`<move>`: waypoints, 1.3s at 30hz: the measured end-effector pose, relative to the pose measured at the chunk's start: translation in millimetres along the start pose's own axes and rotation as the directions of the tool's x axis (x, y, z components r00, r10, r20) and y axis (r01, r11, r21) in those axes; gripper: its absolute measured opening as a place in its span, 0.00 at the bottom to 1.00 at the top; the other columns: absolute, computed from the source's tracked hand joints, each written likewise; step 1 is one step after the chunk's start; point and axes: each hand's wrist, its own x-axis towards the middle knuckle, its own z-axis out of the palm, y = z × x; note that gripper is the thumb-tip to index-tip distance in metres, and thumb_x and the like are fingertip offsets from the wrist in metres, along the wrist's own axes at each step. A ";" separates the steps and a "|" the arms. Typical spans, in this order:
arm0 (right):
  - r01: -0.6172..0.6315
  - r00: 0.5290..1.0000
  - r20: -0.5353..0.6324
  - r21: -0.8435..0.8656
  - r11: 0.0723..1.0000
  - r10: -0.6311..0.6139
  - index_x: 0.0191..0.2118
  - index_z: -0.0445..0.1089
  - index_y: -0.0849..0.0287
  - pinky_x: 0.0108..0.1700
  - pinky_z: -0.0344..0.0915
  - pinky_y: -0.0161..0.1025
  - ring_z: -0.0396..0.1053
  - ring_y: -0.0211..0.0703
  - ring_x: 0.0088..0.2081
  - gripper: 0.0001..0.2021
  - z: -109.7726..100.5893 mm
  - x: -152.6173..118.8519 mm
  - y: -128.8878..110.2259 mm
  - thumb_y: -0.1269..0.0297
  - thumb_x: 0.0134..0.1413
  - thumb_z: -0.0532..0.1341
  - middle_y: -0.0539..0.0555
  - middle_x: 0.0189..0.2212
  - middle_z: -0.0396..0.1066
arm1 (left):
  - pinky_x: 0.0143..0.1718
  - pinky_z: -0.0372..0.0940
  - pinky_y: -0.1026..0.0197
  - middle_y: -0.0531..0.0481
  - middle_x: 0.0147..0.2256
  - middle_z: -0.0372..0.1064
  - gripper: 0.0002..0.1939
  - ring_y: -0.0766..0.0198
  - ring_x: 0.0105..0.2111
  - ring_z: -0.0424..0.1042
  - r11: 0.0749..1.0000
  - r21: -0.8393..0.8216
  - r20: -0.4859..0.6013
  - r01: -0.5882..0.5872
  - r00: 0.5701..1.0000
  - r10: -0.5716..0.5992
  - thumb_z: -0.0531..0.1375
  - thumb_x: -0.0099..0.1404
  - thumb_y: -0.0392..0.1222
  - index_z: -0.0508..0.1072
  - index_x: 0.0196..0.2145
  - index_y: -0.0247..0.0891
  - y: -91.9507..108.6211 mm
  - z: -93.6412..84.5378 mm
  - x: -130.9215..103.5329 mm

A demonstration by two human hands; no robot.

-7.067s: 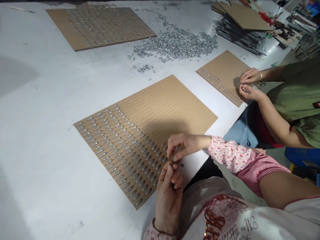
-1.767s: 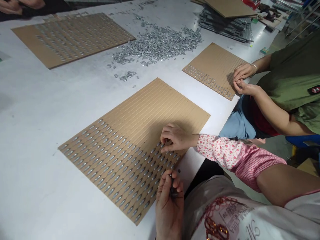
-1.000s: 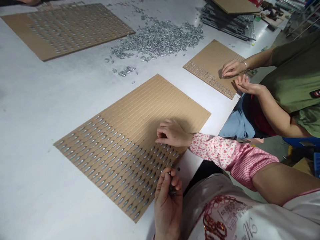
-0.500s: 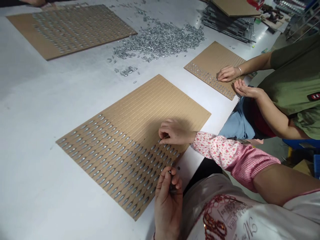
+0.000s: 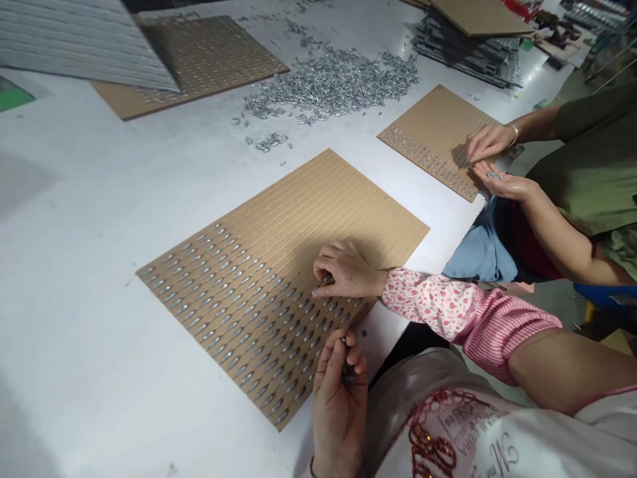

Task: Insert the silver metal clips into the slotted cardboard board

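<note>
A brown ridged board (image 5: 338, 192) lies at an angle on the white table, rows of small silver oval pieces (image 5: 233, 312) covering its lower left part. My right hand (image 5: 346, 269), in a pink flowered sleeve, is over the board at the end of a row, thumb and finger pinched on a silver piece (image 5: 315, 292). Below it, at the board's near edge, my left hand (image 5: 341, 392) is turned palm up, its fingers curled round several dark silver pieces (image 5: 348, 372).
Loose silver pieces (image 5: 338, 83) lie heaped beyond the board. A co-worker's hands (image 5: 490, 143) are at a smaller board (image 5: 438, 113) on the right. A grey ridged sheet (image 5: 84, 40) overhangs another filled board (image 5: 223, 50) at upper left. Dark panels (image 5: 468, 50) are stacked at the back.
The view has shifted, so the boards appear farther right. A grey ridged sheet has come in at upper left. The co-worker's palm has opened, showing pieces. My hands have barely moved.
</note>
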 end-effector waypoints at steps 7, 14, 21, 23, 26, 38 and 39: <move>-0.031 1.000 0.004 -0.009 0.999 0.031 0.28 0.67 0.60 0.40 0.45 0.38 0.57 0.43 0.41 0.18 -2.7 3.3 -4.0 0.48 0.49 0.64 0.51 0.33 0.66 | 0.23 0.62 0.73 0.51 0.31 0.66 0.13 0.75 0.24 0.61 0.999 -0.037 -0.007 -0.031 1.000 0.031 0.70 0.49 0.34 0.76 0.34 0.33 1.3 0.8 1.0; -0.002 0.999 -0.040 0.070 0.998 0.004 0.29 0.68 0.60 0.43 0.50 0.39 0.60 0.42 0.40 0.15 -3.3 3.4 0.6 0.52 0.51 0.64 0.51 0.31 0.67 | 0.21 0.61 0.75 0.53 0.29 0.66 0.09 0.76 0.22 0.61 0.994 -0.093 -0.079 -0.064 0.995 0.057 0.69 0.51 0.34 0.74 0.31 0.32 6.5 5.1 7.0; 0.226 0.897 0.180 0.599 0.769 -0.404 0.35 0.71 0.61 0.45 0.59 0.35 0.66 0.35 0.37 0.09 -39.8 -21.8 -15.6 0.61 0.54 0.63 0.51 0.32 0.73 | 0.18 0.59 0.76 0.55 0.26 0.65 0.12 0.77 0.21 0.61 0.987 -0.096 -0.025 -0.128 0.992 0.126 0.71 0.49 0.37 0.75 0.31 0.32 9.5 16.5 14.6; 0.192 0.908 0.184 0.615 0.765 -0.376 0.33 0.71 0.62 0.44 0.60 0.34 0.66 0.35 0.36 0.08 -40.4 -25.5 -18.1 0.62 0.54 0.63 0.51 0.30 0.72 | 0.18 0.58 0.75 0.56 0.25 0.64 0.10 0.77 0.20 0.60 0.986 -0.107 0.007 -0.127 0.992 0.128 0.70 0.51 0.37 0.74 0.30 0.32 9.4 18.5 16.2; 0.084 0.970 0.134 0.597 0.798 -0.202 0.31 0.71 0.62 0.41 0.61 0.34 0.66 0.35 0.34 0.07 -30.6 -19.9 -15.2 0.63 0.55 0.62 0.50 0.29 0.72 | 0.20 0.61 0.74 0.53 0.26 0.66 0.05 0.75 0.21 0.63 0.985 -0.134 -0.007 -0.107 0.994 0.107 0.62 0.61 0.37 0.75 0.31 0.32 11.5 20.7 16.9; 0.060 0.998 -0.010 0.050 0.997 -0.060 0.29 0.69 0.61 0.44 0.53 0.39 0.61 0.38 0.34 0.09 5.9 9.9 -7.2 0.62 0.55 0.60 0.51 0.28 0.68 | 0.23 0.66 0.72 0.46 0.33 0.73 0.07 0.71 0.26 0.70 0.994 -0.108 -0.124 -0.024 0.992 0.010 0.57 0.62 0.29 0.75 0.33 0.34 16.3 12.9 6.5; 0.062 0.998 -0.012 0.031 0.998 -0.061 0.28 0.68 0.61 0.44 0.53 0.39 0.60 0.38 0.33 0.08 6.9 9.5 -7.3 0.63 0.55 0.60 0.51 0.28 0.68 | 0.24 0.66 0.72 0.46 0.34 0.73 0.06 0.71 0.27 0.70 0.995 -0.100 -0.109 -0.026 0.994 0.015 0.58 0.61 0.30 0.75 0.33 0.34 14.7 11.7 7.0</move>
